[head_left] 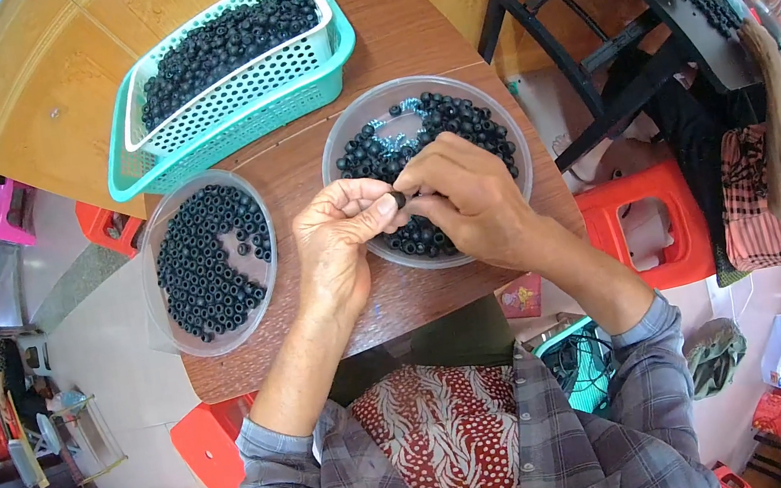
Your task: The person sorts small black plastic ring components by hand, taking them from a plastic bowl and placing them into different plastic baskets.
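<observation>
Over the near side of the right-hand clear tub point(327, 168), my two hands meet. My left hand point(334, 237) pinches a small black ring-like part point(398, 199) between thumb and forefinger. My right hand point(474, 196) is closed at the same part, its fingertips pressed together; whatever they hold is too small to make out. Below, the tub holds many round black pieces point(468, 121) and some blue-and-white strips point(383, 129). To the left, another clear tub point(150, 280) is filled with black rings point(201, 262) with open centres.
A white basket point(274, 69) of black parts sits inside a teal basket point(238, 135) at the back of the wooden table point(342, 327). Red stools point(655, 225) stand around it. At the right, another person's arm point(780, 115) reaches to a dark table with black parts.
</observation>
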A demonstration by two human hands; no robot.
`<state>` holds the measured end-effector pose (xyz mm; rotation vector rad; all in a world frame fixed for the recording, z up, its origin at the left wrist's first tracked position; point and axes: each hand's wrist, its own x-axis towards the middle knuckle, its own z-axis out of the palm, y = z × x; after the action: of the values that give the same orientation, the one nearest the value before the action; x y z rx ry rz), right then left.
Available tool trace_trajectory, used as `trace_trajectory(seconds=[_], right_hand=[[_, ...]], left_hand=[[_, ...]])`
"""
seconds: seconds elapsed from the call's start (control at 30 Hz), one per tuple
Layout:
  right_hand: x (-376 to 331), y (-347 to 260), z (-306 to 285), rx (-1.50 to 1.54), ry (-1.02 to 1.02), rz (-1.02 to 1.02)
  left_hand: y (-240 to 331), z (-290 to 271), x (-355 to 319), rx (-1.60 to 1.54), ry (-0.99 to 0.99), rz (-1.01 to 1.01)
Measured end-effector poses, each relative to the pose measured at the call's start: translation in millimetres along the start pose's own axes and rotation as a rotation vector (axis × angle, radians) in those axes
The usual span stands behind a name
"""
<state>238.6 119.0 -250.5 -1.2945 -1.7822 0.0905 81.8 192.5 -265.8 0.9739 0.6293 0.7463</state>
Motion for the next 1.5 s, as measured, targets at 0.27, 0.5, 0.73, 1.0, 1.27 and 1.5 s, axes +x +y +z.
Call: trace_trajectory(seconds=[0.27,0.5,0.73,1.0,1.27,1.5], right_hand=[[-17.0,-11.8,8.4,0.030,0.152,0.009],[-19.8,-15.3,13.8,0.130,0.167,0.152],[-15.5,-31.9,11.5,0.291,0.180,0.307],[-18.6,-24.5,15.9,0.215,0.157,0.170],[-23.5,-21.3,14.5,0.393,0.065,0.308],[-26.3,-21.2,18.6,0.564,0.153,0.514]], left_hand=[[-9.8,-2.6,-18.9,-0.342,-0.009,-0.156],[-11.3,-6.0,-24.5,-0.298,-0.001,-0.118],[-8.4,-3.4,-28.3,-0.410,0.061,-0.141],[-5.6,0.1,-35.6,-0.459,0.051,-0.143],[-8.5,-1.9,-34.2,-0.345,0.026,-0.118],[-5.1,5.0,-39.4,-0.336,0.051,-0.137]])
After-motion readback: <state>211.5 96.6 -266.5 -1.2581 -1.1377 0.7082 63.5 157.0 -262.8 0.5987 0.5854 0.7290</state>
